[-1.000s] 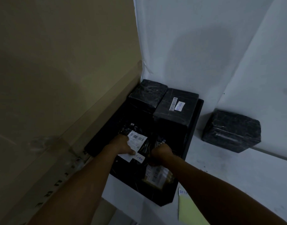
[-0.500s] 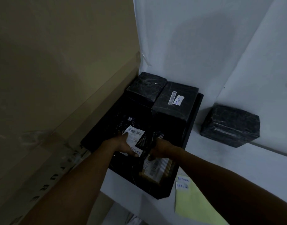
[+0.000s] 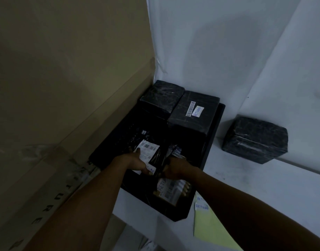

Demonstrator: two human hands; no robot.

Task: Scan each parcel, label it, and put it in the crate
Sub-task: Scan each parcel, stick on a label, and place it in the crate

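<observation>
**A:** Head view, nearest first: what sits at the bottom edge?

**B:** A pale yellow sheet of paper [image 3: 210, 230] on the white tabletop [image 3: 264, 187], carrying small white stickers with "RETURN" handwritten in blue [image 3: 201, 206]. A second ago only its corner showed; more of it is in frame now, since the camera has tipped.

**A:** And the hands?

**B:** Both are inside the black plastic crate [image 3: 179, 214]. The left hand [image 3: 135, 163] holds a soft parcel in black wrap with a white barcode label [image 3: 148, 153], thumb curled over the label's lower edge. The right hand [image 3: 175, 168] grips the same parcel at its right side, fingers curled around the black wrap. They have barely shifted over the last second, and the parcel lies low in the crate as before.

**A:** Anything else in the crate?

**B:** Just below the right hand lies a packet with a white barcode label marked "RETURN" [image 3: 169, 192]. At the far end stand two black-wrapped boxes side by side: the right-hand one with a barcode strip and a "RETURN" sticker [image 3: 193, 111], the left-hand one unlabelled on top [image 3: 162, 96].

**A:** Outside it?

**B:** A black-wrapped box [image 3: 255, 140] sits apart on the tabletop to the right, against the white wall [image 3: 228, 42]. A large brown cardboard panel [image 3: 65, 78] stands along the crate's left side.
</observation>
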